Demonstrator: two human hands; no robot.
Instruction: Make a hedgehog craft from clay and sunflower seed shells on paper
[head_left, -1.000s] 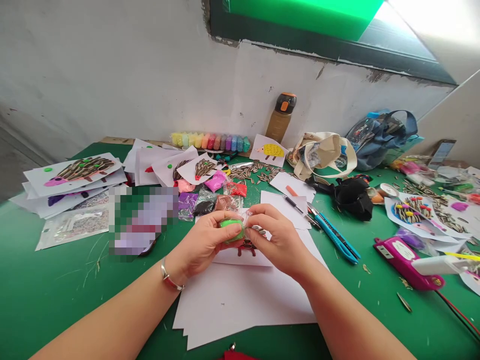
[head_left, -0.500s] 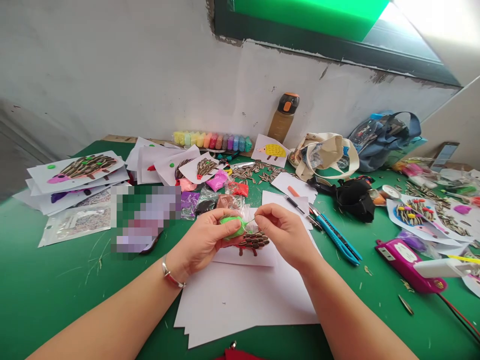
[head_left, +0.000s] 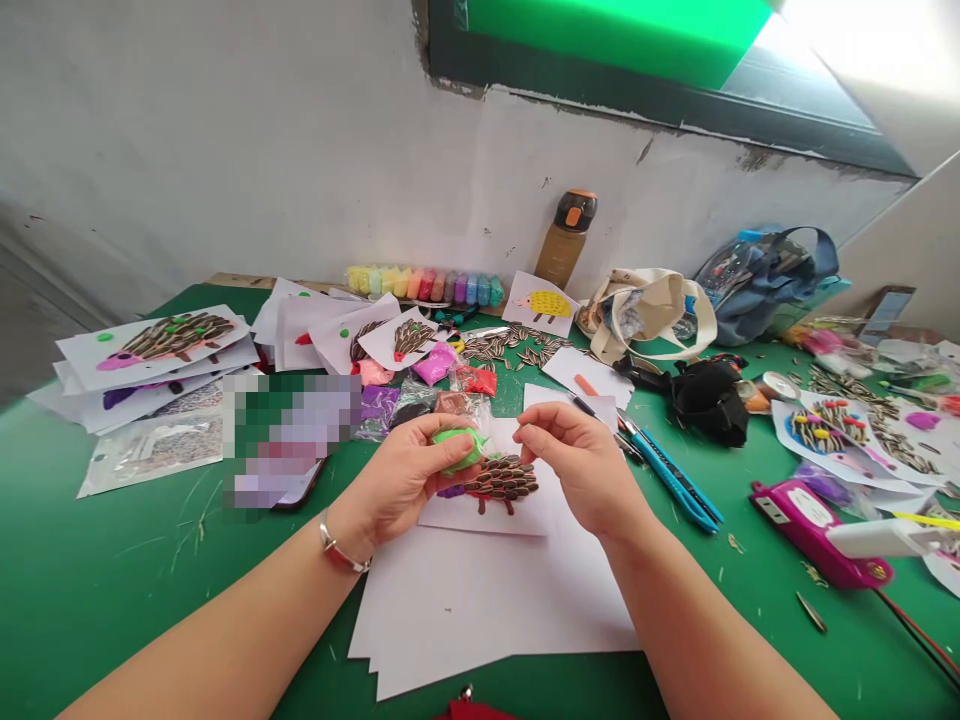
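My left hand (head_left: 409,465) is closed around a bag of bright green modelling clay (head_left: 459,450), thumb pressed on its face. To its right, my right hand (head_left: 577,460) is held apart from the bag, thumb and forefinger pinched together; anything between them is too small to make out. Beneath both hands lies a hedgehog picture (head_left: 504,480) with sunflower seed spines, brown legs and a purple face partly covered by my left fingers. It rests on a stack of white paper (head_left: 487,600).
Small clay bags (head_left: 375,408) in several colours lie beyond my hands. Finished hedgehog pictures (head_left: 172,340) are piled at left near a phone (head_left: 292,450). Sunflower seeds (head_left: 495,345), a blue cutter (head_left: 675,480), a black pouch (head_left: 709,400) and a magenta glue gun (head_left: 821,535) lie farther right.
My right hand has drawn slightly away from the green clay bag, and the thin green strand between the hands no longer shows. The left hand has shifted a little left with the bag.
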